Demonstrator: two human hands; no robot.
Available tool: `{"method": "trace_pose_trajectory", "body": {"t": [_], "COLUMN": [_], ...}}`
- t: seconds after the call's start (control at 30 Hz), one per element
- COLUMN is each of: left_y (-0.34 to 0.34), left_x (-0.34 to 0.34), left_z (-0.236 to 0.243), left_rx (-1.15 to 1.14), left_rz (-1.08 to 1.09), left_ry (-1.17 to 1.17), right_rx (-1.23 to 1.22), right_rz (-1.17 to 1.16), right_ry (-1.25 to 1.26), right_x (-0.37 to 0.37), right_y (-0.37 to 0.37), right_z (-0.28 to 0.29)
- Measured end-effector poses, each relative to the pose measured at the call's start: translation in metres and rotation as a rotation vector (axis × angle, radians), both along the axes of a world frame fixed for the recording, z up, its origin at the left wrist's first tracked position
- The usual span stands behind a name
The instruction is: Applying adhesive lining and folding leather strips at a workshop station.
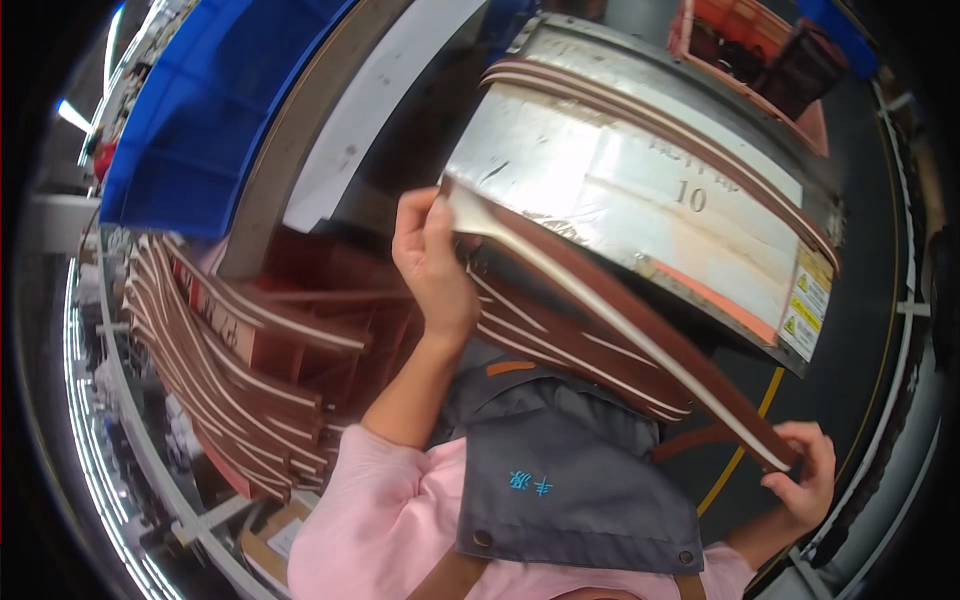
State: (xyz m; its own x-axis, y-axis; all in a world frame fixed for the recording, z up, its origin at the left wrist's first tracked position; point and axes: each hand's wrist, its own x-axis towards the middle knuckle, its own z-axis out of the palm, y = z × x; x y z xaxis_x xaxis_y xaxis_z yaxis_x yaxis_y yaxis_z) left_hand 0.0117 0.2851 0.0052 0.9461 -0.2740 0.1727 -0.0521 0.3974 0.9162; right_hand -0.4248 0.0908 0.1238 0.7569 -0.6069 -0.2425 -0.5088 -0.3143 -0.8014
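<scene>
A long brown strip with a white stripe [630, 338], belt-like, is stretched slantwise between my hands. My left hand [432, 262] pinches its upper end at the near left corner of the metal-topped machine [560, 160]. My right hand [806, 474], lower and to the right, grips the strip between thumb and fingers. Across the machine's top lies another brown strip with pale lines [660, 110]. More striped brown strips [590, 365] rest in front of me, partly hidden behind the held one.
Many similar strips [220, 370] hang over a red crate [285, 350] on my left. A blue bin [200, 110] stands at the far left. Beyond the machine is an orange-red crate [760, 40] with dark items. Yellow floor lines [740, 450] run at the right.
</scene>
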Motion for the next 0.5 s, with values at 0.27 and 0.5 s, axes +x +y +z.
{"method": "trace_pose_trajectory", "body": {"t": [0.27,0.5], "left_y": [0.194,0.087], "left_x": [0.021,-0.032], "left_z": [-0.256,-0.165], "left_rx": [1.323,0.979], "left_rz": [0.507,-0.486], "left_ry": [-0.178,-0.668], "right_rx": [0.374,-0.009], "right_rz": [-0.094,0.2], "right_ry": [0.057,0.144], "right_x": [0.079,0.11], "right_y": [0.048,0.06], "right_z": [-0.176,-0.168]}}
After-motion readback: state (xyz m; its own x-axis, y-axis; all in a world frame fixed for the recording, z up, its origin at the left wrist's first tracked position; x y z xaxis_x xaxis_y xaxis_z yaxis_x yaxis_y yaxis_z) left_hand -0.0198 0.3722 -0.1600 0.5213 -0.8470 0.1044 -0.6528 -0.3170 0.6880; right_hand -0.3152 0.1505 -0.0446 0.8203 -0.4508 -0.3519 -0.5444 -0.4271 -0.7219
